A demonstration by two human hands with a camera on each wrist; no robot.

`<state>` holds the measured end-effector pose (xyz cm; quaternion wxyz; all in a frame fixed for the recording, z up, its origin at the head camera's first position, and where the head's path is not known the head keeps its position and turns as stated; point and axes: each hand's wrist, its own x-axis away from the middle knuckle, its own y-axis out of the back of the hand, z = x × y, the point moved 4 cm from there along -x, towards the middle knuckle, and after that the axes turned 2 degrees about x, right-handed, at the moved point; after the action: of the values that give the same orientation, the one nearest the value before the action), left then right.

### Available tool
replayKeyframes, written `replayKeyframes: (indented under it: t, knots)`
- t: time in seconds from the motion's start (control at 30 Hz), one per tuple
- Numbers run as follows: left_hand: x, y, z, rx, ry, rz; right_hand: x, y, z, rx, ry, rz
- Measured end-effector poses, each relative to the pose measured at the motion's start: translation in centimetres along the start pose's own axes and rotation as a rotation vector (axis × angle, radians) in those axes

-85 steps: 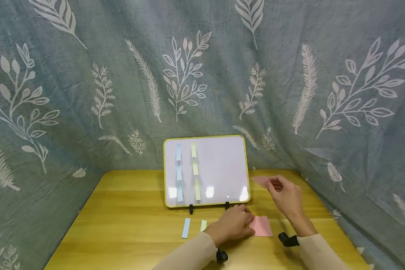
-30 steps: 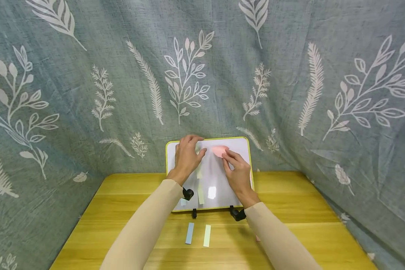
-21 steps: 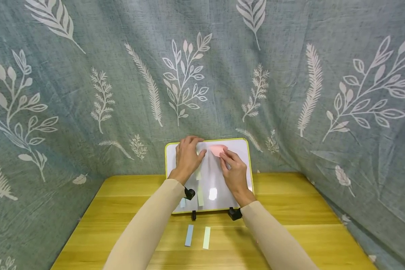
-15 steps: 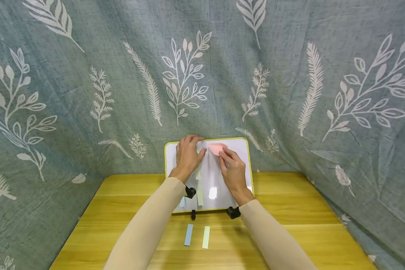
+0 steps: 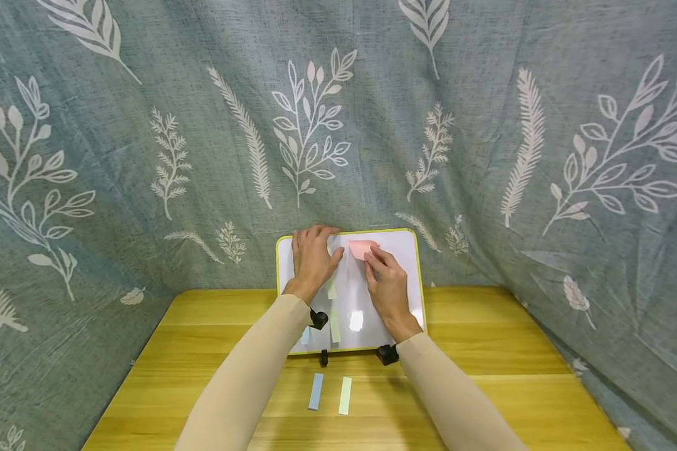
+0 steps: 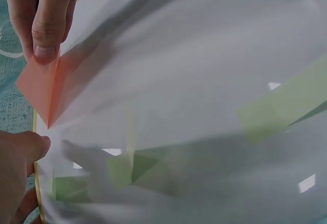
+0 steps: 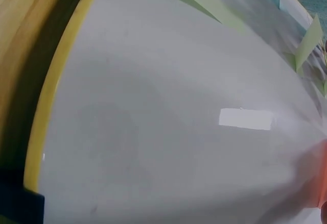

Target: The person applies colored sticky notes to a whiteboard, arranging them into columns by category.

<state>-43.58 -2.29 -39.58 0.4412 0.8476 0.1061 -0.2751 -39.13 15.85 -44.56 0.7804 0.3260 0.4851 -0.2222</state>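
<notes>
My right hand [image 5: 390, 282] pinches a pink sticky note [image 5: 361, 249] between thumb and fingers, at the upper middle of the whiteboard [image 5: 352, 291]. In the left wrist view the pink note [image 6: 38, 86] is bent along a crease, its lower corner close to the board's top rim. My left hand [image 5: 313, 258] holds the board's top edge left of the note, fingers over the rim and thumb in front. Pale green strips [image 5: 335, 326] hang in a column on the board. A light blue strip [image 5: 305, 336] shows at lower left; the other blue ones are hidden behind my left hand and arm.
A blue strip pad [image 5: 316, 391] and a pale green strip pad [image 5: 345, 396] lie on the wooden table [image 5: 203, 351] before the board. A black stand foot [image 5: 324, 358] supports the board's lower edge. Patterned cloth [image 5: 220, 156] hangs behind.
Since the earliest frame, my right hand has brought the pink note from right of the board to its upper middle. My left hand has left the pink pad for the board's top edge.
</notes>
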Motion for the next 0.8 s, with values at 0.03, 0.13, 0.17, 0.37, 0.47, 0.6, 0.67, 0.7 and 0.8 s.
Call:
replayKeyframes:
  t: [0.03, 0.13, 0.17, 0.37, 0.47, 0.6, 0.67, 0.7, 0.8]
  knots:
    - [0.0, 0.0, 0.1, 0.003, -0.001, -0.002, 0.0, -0.1, 0.0, -0.001, 0.000, -0.003]
    - [0.0, -0.1, 0.3, 0.012, -0.002, -0.014, 0.1, -0.2, 0.0, 0.002, 0.008, -0.014]
    - [0.0, -0.2, 0.3, 0.015, -0.001, -0.016, 0.1, -0.2, 0.0, 0.001, 0.008, -0.014]
    - [-0.3, -1.0, 0.7, 0.041, 0.031, -0.024, 0.9, -1.4, -1.8, -0.033, 0.020, -0.025]
    - [-0.5, -1.3, 0.4, 0.008, 0.072, -0.004, 1.2, -1.8, -2.3, -0.023, 0.019, -0.018]
    - [-0.7, -1.9, -0.3, 0.007, 0.126, 0.001, 1.7, -2.0, -3.0, 0.015, 0.017, 0.015]
    - [-0.7, -2.1, -0.5, 0.019, 0.141, -0.013, 2.3, -2.9, -4.5, 0.017, 0.014, 0.030]
    - [-0.7, -2.2, -0.5, 0.024, 0.147, -0.024, 2.3, -2.7, -4.2, 0.022, 0.025, 0.040]
    - [-0.7, -2.4, -0.6, 0.018, 0.152, -0.064, 2.3, -2.6, -3.8, 0.017, 0.039, 0.062]
